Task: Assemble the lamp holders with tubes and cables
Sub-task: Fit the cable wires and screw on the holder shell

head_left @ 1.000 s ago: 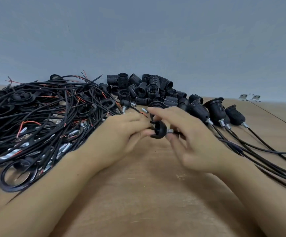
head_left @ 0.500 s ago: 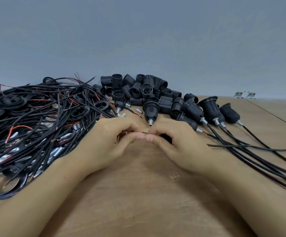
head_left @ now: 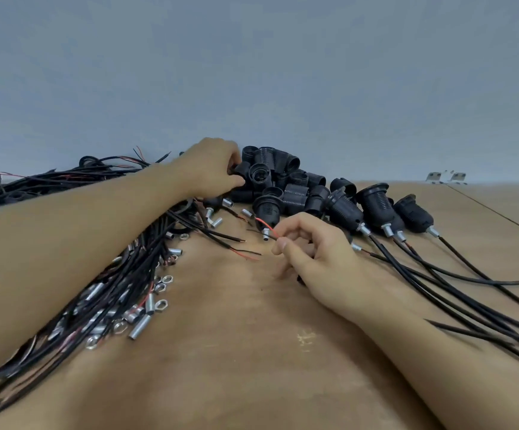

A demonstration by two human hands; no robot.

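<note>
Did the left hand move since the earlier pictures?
Yes. The left hand has gone away from the right hand, up the table to the pile of black lamp holders.

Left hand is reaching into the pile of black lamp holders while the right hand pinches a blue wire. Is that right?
Not quite: the head view shows the right hand pinching a red wire, not blue. The left hand is indeed at the pile of black lamp holders.

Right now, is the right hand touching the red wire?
Touching. The head view shows the right hand pinching the red wire between thumb and forefinger.
</note>
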